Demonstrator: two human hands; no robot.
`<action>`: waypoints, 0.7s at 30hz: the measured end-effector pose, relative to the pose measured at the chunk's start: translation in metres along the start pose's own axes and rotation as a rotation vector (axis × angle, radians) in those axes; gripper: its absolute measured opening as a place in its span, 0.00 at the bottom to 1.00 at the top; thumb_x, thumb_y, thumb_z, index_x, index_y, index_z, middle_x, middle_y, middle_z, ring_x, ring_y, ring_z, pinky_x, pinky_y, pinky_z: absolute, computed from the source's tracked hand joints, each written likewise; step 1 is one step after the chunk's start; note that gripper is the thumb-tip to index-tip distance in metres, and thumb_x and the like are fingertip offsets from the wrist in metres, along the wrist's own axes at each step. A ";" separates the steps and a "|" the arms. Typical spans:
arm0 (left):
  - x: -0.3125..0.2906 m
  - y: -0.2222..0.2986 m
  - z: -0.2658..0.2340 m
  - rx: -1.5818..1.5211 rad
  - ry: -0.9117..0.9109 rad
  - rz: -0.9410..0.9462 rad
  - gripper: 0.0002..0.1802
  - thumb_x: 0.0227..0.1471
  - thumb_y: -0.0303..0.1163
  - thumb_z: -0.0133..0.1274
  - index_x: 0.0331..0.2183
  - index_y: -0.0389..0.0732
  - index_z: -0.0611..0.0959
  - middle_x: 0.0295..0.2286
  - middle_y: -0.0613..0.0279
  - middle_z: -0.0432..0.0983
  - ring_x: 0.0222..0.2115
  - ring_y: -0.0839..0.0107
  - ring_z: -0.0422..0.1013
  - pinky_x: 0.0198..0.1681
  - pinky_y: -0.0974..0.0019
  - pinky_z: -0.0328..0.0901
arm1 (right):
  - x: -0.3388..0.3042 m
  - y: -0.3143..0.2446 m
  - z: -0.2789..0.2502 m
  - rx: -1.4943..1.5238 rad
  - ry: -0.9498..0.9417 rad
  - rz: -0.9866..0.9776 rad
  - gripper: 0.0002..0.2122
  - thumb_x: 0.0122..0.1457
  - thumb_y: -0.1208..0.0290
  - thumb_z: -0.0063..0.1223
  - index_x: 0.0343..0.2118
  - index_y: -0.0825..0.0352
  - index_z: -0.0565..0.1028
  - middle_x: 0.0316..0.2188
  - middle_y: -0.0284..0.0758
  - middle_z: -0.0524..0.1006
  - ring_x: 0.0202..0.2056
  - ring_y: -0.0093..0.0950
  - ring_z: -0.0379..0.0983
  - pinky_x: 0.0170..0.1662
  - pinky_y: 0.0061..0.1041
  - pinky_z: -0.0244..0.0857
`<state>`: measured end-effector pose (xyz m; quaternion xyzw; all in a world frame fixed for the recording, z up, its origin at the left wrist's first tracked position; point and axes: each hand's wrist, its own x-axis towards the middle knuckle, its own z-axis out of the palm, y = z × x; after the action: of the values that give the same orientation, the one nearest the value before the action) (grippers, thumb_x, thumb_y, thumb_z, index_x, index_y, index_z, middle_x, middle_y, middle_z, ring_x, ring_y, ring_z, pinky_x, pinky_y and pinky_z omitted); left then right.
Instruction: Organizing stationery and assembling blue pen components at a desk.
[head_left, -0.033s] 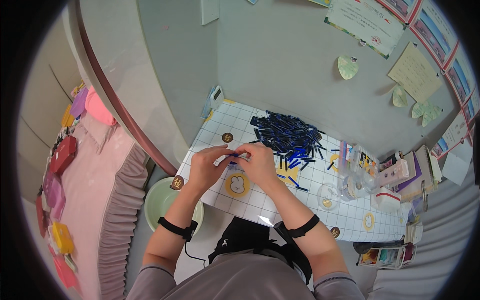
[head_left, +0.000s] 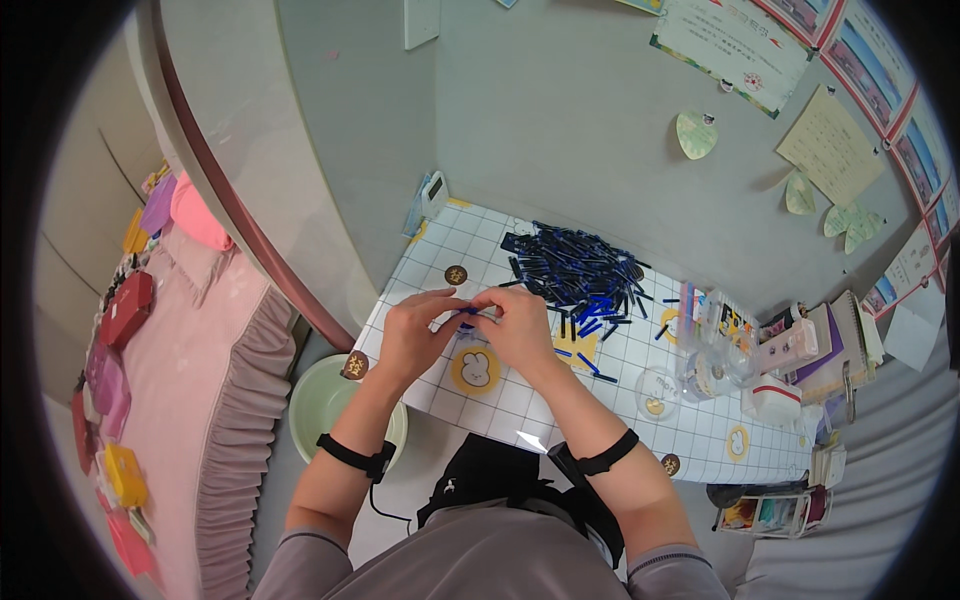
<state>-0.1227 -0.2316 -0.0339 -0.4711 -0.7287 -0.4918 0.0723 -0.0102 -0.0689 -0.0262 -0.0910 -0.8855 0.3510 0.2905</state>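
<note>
My left hand (head_left: 410, 335) and my right hand (head_left: 518, 325) meet over the near left part of the table, fingertips pinched together. Between them is a small dark blue piece (head_left: 468, 311), apparently an ink cartridge like those on the table; the fingers cover most of it. Just below the fingertips shows a small clear, bluish thing (head_left: 466, 327), too covered to make out. Beyond my right hand lies a big heap of slim black and dark blue ink cartridges (head_left: 575, 265). Several brighter blue ones (head_left: 598, 310) lie at its near edge, with a few strays closer to me.
A white grid-patterned cloth (head_left: 440, 395) covers the table. On the right stand a round clear lid (head_left: 657, 393), clear plastic containers (head_left: 720, 345) and notebooks (head_left: 840, 345). A pale green basin (head_left: 312, 400) sits below the table's left edge. A grey wall (head_left: 560, 120) rises behind.
</note>
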 end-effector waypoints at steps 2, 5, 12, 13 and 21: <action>0.000 -0.006 0.000 0.060 -0.034 0.099 0.15 0.49 0.25 0.72 0.41 0.40 0.92 0.41 0.53 0.89 0.47 0.52 0.84 0.49 0.56 0.77 | -0.001 -0.001 0.001 0.041 -0.083 0.127 0.11 0.51 0.74 0.74 0.38 0.65 0.86 0.34 0.36 0.87 0.34 0.35 0.78 0.40 0.36 0.73; 0.002 -0.001 0.001 0.066 -0.055 0.078 0.17 0.49 0.23 0.72 0.43 0.38 0.92 0.42 0.53 0.89 0.53 0.51 0.81 0.55 0.53 0.76 | -0.004 0.004 -0.001 0.025 -0.038 0.070 0.14 0.50 0.74 0.75 0.41 0.65 0.85 0.36 0.37 0.86 0.33 0.35 0.78 0.40 0.35 0.73; -0.003 0.002 -0.004 0.059 -0.020 0.063 0.16 0.49 0.24 0.72 0.42 0.38 0.92 0.44 0.53 0.88 0.50 0.52 0.81 0.55 0.54 0.76 | -0.007 -0.001 -0.008 0.077 -0.061 0.073 0.16 0.50 0.73 0.75 0.42 0.65 0.85 0.38 0.37 0.85 0.33 0.34 0.78 0.39 0.33 0.74; -0.003 0.000 -0.003 0.062 -0.029 0.057 0.15 0.49 0.23 0.72 0.42 0.38 0.92 0.44 0.53 0.88 0.50 0.52 0.82 0.55 0.54 0.75 | -0.007 0.001 -0.009 0.072 -0.074 0.068 0.15 0.51 0.74 0.75 0.42 0.65 0.85 0.37 0.37 0.84 0.33 0.34 0.79 0.39 0.32 0.74; 0.002 0.027 0.008 0.031 0.016 0.116 0.10 0.51 0.23 0.70 0.39 0.38 0.90 0.41 0.56 0.88 0.48 0.52 0.81 0.54 0.53 0.74 | -0.029 0.005 -0.030 0.053 0.012 0.088 0.10 0.57 0.74 0.71 0.42 0.64 0.86 0.36 0.37 0.84 0.31 0.29 0.78 0.35 0.28 0.72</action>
<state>-0.1007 -0.2217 -0.0191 -0.5071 -0.7073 -0.4792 0.1139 0.0307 -0.0583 -0.0248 -0.1241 -0.8693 0.3860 0.2826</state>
